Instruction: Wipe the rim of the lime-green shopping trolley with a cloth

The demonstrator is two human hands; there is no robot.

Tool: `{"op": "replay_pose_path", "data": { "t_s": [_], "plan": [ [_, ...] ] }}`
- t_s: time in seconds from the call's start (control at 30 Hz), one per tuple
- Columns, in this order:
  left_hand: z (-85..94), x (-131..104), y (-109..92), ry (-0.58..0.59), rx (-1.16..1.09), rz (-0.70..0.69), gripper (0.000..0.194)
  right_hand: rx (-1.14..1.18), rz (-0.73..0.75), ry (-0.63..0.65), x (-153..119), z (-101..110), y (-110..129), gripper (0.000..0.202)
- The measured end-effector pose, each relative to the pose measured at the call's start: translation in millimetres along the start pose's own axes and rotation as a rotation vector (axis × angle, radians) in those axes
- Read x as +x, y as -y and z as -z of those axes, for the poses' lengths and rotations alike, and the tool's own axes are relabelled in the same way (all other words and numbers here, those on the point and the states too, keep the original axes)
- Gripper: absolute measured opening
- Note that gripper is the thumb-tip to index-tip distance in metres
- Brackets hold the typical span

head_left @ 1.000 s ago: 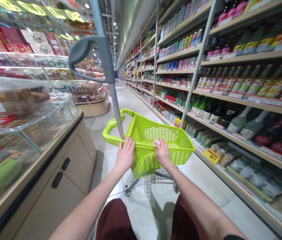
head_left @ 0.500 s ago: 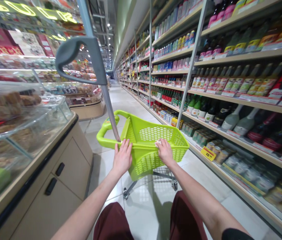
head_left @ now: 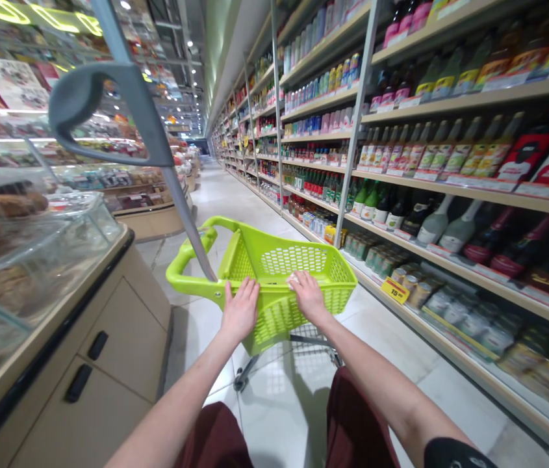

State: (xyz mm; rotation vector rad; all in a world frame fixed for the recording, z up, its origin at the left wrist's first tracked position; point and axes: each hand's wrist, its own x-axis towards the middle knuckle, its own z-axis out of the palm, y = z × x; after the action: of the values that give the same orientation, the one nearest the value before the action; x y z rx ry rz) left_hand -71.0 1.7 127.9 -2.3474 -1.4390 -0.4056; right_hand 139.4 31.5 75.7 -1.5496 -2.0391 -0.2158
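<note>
A lime green shopping basket cart point(head_left: 274, 312) stands crosswise in front of me on small wheels. My left hand point(head_left: 241, 307) rests over its near rim, close to the handle end, fingers bent over the edge. Farther right along the same rim, my right hand point(head_left: 309, 296) has its fingers closed, with a small crumpled white thing point(head_left: 294, 281) at the fingertips. A grey pole with a looped grey handle point(head_left: 157, 149) rises from the cart's left end, touched by neither hand.
Shelves of bottles and cans point(head_left: 449, 188) line the right side, with a yellow price tag point(head_left: 395, 290) low down. A wooden counter point(head_left: 123, 325) with clear food cases point(head_left: 60, 240) flanks the left. The tiled aisle point(head_left: 208, 188) runs ahead.
The cart, pole and both hands now appear a little farther left in the view, and the shelves and counter have also shifted left. Both hands remain on the rim.
</note>
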Motion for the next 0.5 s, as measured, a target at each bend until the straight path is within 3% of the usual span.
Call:
{"op": "replay_pose_path", "data": {
  "t_s": [0.1,0.2,0.27,0.43,0.5],
  "plan": [
    [0.4,0.4,-1.5,-0.014,0.006,0.027,0.047,-0.124,-0.167,0.034,-16.6,14.9,-59.5,0.033],
    [-2.1,4.5,-10.8,-0.025,0.009,0.046,0.046,-0.217,-0.34,0.034,-24.3,26.2,-88.9,0.031],
    [-5.5,9.1,-21.0,-0.013,-0.006,0.023,0.047,-0.23,-0.358,0.017,-23.9,25.2,-83.5,0.03],
    [-14.3,17.9,-44.0,0.081,-0.058,-0.035,0.05,-0.059,-0.073,-0.014,-18.0,1.3,-38.2,0.04],
    [-15.6,18.5,-46.4,0.083,-0.057,-0.047,0.05,0.007,-0.11,-0.077,-15.3,-2.8,-32.9,0.05]
  ]
}}
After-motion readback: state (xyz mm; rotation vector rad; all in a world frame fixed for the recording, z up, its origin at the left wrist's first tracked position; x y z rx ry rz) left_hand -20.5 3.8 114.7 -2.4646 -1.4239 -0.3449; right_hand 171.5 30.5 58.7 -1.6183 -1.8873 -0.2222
